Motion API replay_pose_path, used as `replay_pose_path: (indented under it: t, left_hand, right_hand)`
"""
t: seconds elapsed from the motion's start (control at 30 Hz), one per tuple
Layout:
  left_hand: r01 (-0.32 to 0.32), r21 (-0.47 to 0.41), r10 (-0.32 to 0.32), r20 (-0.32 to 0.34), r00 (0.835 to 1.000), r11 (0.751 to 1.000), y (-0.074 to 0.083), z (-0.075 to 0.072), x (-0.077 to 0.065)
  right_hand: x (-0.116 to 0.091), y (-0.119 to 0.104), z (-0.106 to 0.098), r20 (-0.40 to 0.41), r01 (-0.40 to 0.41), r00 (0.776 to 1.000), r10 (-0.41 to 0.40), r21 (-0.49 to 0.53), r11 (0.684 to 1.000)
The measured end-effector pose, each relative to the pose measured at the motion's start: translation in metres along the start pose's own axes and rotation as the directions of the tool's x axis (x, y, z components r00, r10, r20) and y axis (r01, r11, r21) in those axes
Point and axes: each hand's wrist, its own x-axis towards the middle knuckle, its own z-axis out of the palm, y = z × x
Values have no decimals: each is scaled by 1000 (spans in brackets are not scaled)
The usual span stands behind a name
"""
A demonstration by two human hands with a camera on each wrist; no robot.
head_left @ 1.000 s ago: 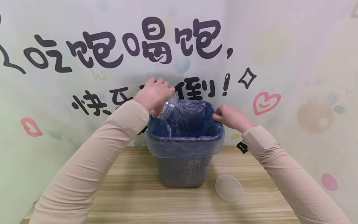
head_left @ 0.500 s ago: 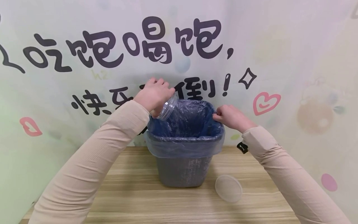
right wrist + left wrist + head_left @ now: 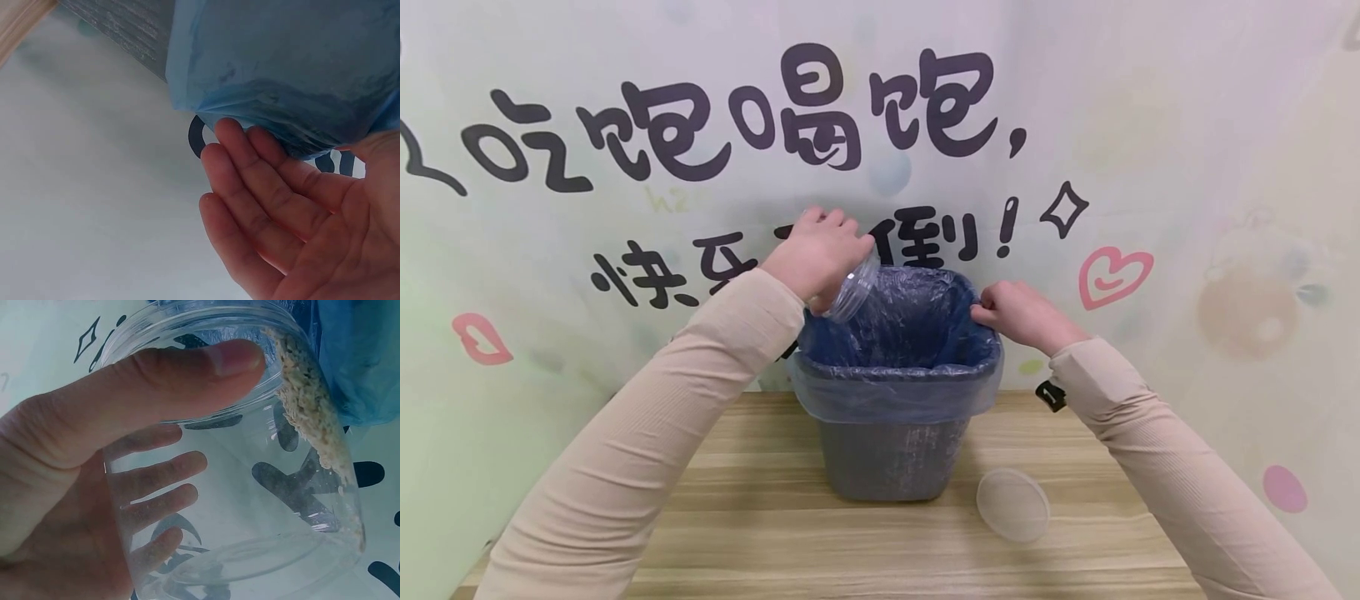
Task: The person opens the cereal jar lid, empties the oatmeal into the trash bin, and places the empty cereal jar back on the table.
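Note:
My left hand (image 3: 823, 254) grips a clear plastic jar (image 3: 856, 287) that tilts over the left side of a grey trash bin (image 3: 895, 458). In the left wrist view, beige flaky bits (image 3: 309, 400) lie along one inner wall of the jar, reaching toward its mouth. The thumb crosses near the jar's neck, and the other fingers show through the wall. A blue plastic liner (image 3: 895, 398) lines the bin and folds over its rim. My right hand (image 3: 1026, 315) holds the bin's right rim through the liner, its fingers outside. The bin's bottom is hidden.
A round translucent lid (image 3: 1013, 505) lies on the wood-grain table (image 3: 760, 517), right of the bin. Close behind the bin stands a pale wall (image 3: 1150, 133) with dark lettering and a pink heart. A small black tag (image 3: 1050, 396) is at the right cuff.
My left hand and the jar have shifted very slightly to the right over the bin. The right hand, bin and lid stay where they were.

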Motion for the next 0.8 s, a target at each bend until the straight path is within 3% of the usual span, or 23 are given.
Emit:
replay_pose_path:
  t: [0.57, 0.8]
  left_hand:
    - [4, 43, -5, 25, 1000, 999, 5, -1, -1]
    - [-5, 40, 5, -20, 1000, 999, 6, 0, -4]
  right_hand:
    - [0, 1, 0, -3, 3, 1000, -3, 8, 1000]
    - [0, 0, 0, 5, -4, 1000, 4, 11, 1000]
